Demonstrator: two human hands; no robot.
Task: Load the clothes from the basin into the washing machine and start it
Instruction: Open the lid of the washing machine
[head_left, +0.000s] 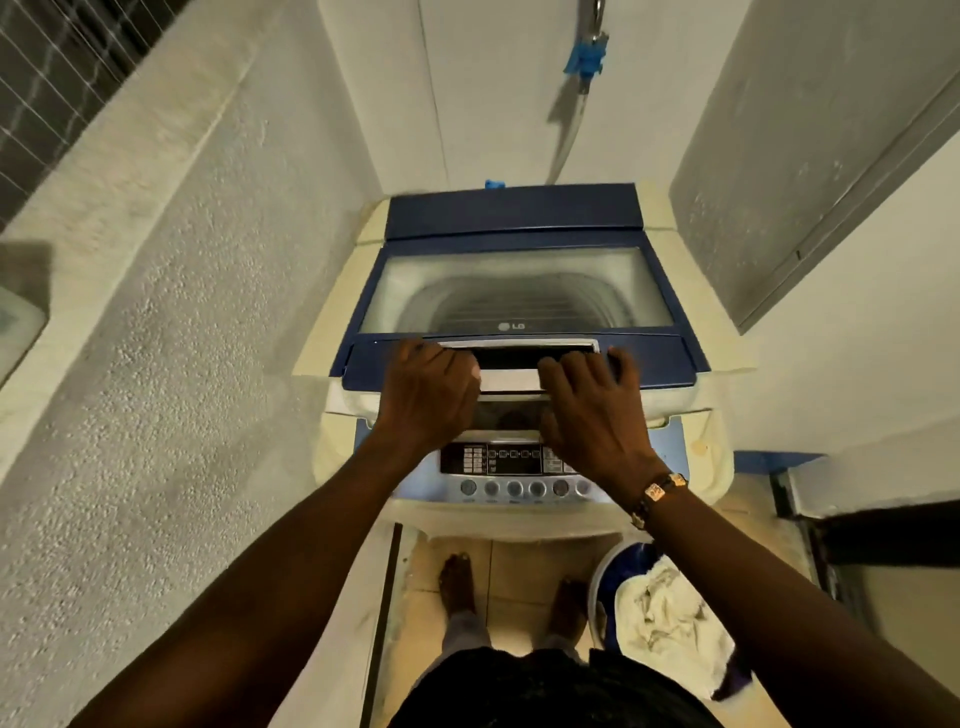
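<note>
**Both hands on washer lid handle**

While the washer (519, 322) stands in a narrow alcove between rough walls, both hands reach to the front edge of its lid (519, 291). Left hand (426, 392): fingers curled over the left end of the lid's handle slot (511, 358). Right hand (592, 405): fingers hooked over the slot's right end; a bracelet (657, 493) on that wrist. Whether the lid is lifted off its seat, cannot tell. Drum visible through the lid's window. Control panel (514, 470) with a row of round buttons sits just in front of the lid, partly under the wrists. Basin (615, 571), blue, on the floor in front of the washer, to its right, with pale clothes (670, 623) heaped in it. Bare feet on tile just left of the basin. Blue tap fitting (587, 54) on the wall behind the washer.
</note>
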